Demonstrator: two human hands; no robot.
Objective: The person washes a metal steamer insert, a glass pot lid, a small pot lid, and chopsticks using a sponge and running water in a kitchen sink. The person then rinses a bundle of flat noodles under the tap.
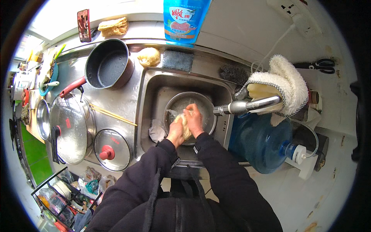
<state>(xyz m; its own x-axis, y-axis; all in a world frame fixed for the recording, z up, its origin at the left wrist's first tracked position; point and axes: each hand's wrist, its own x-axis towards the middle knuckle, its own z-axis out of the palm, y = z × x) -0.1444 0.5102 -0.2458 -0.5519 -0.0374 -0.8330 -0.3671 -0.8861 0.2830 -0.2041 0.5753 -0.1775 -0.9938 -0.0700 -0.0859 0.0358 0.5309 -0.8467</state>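
My left hand (176, 132) and my right hand (194, 119) are close together over a round metal basin (213, 121) in the sink. Both grip a pale yellow, soft, crumpled thing (186, 132); whether it is cloth or a sponge I cannot tell. The fingers hide much of it. A piece of clear film or splashing water shows beside my left fingers, too blurred to settle. The basin stands inside a stainless steel sink (155, 87). A greyish crumpled cloth (157, 131) lies left of the basin, near my left wrist.
The chrome faucet (246, 105) reaches in from the right, beside a blue water jug (258, 145). Left on the counter are a black saucepan (107, 63), chopsticks (113, 114), a glass lid (113, 149) and a large lidded pan (71, 127). A blue detergent bag (185, 21) stands behind.
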